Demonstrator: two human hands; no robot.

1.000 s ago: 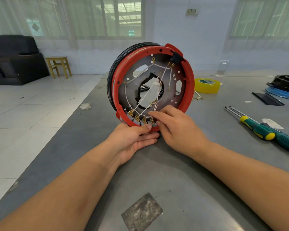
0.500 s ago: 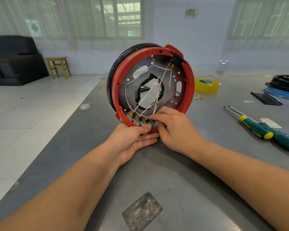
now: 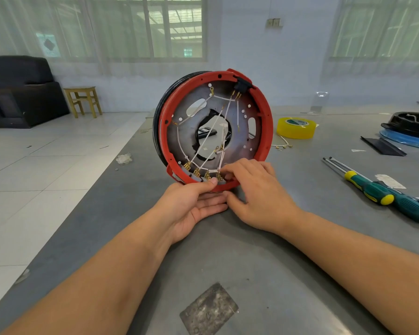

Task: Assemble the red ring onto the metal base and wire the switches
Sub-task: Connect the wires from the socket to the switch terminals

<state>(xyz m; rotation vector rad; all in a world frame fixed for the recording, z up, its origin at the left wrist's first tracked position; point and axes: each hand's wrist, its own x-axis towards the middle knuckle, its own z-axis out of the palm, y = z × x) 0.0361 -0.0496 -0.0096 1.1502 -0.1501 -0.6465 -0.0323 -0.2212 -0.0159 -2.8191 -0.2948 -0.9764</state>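
The red ring (image 3: pixel 266 126) stands on edge on the grey table, fitted round the round metal base (image 3: pixel 186 131). White wires (image 3: pixel 211 134) with brass terminals cross the base to a row of switches (image 3: pixel 198 175) at the bottom and a black switch (image 3: pixel 242 84) at the top. My left hand (image 3: pixel 194 204) grips the ring's bottom rim, thumb on the inside, fingers under it. My right hand (image 3: pixel 257 197) pinches a brass terminal at the rightmost bottom switch with its fingertips.
A yellow tape roll (image 3: pixel 296 128) and loose terminals lie behind the ring on the right. Two green-handled screwdrivers (image 3: pixel 382 192) lie at the right. A black and blue assembly (image 3: pixel 411 131) sits at the far right edge. A worn patch (image 3: pixel 208 310) marks the near table.
The right hand's fingers have shifted slightly at the bottom switches. The ring and the left hand have stayed where they were.
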